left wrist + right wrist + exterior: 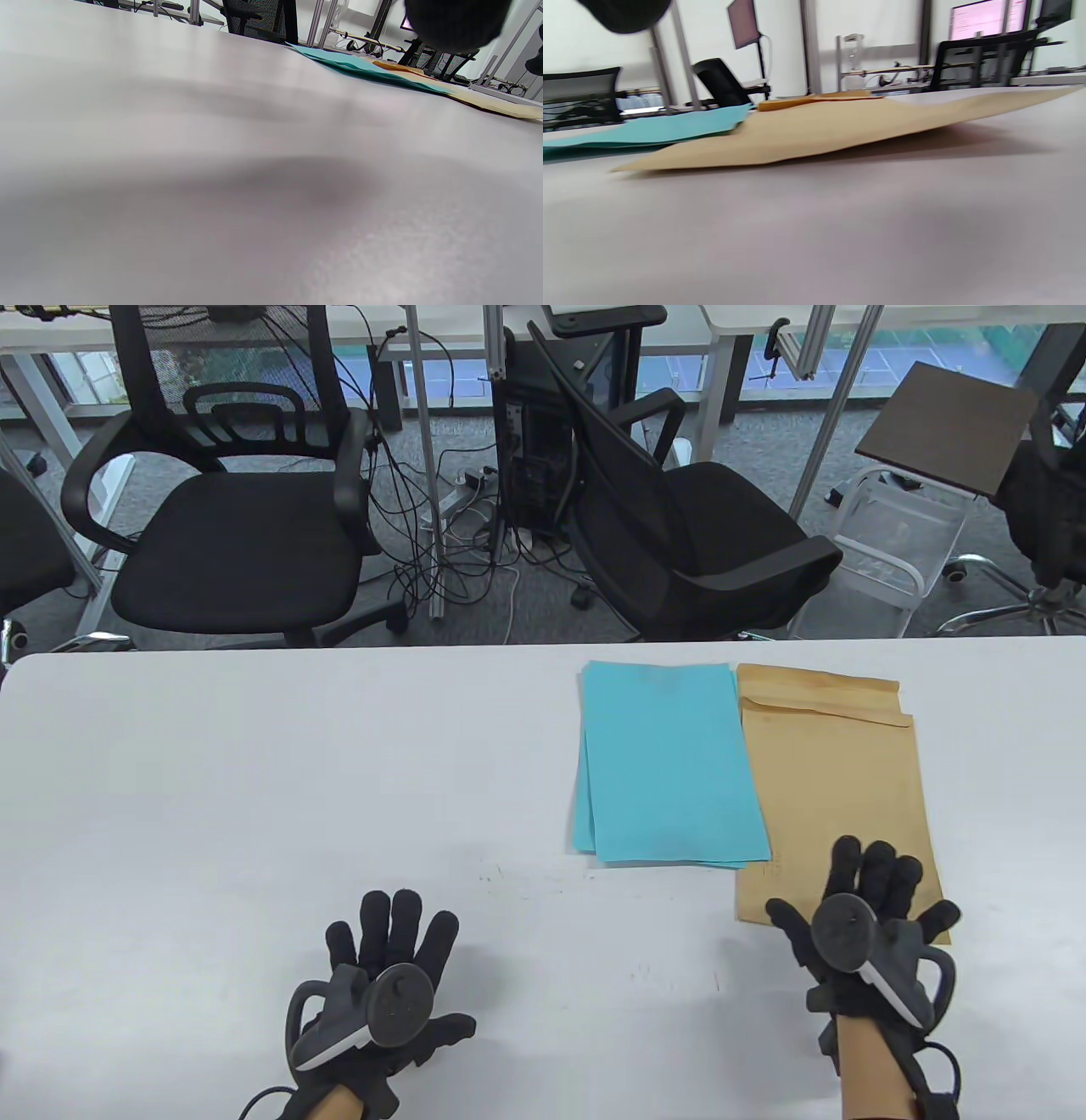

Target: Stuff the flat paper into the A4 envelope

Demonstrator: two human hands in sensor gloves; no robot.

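A brown A4 envelope lies flat on the white table at the right, its flap end at the far side. Light blue paper sheets lie beside it on the left, overlapping its left edge. My right hand is spread open over the envelope's near end, holding nothing. My left hand is spread open above the bare table, well left of the papers. The right wrist view shows the envelope with its near edge slightly raised and the blue paper. The left wrist view shows the blue paper and the envelope far off.
Two black office chairs stand behind the table's far edge, with cables and a computer tower on the floor. A white wire basket and a small brown tabletop stand at the back right.
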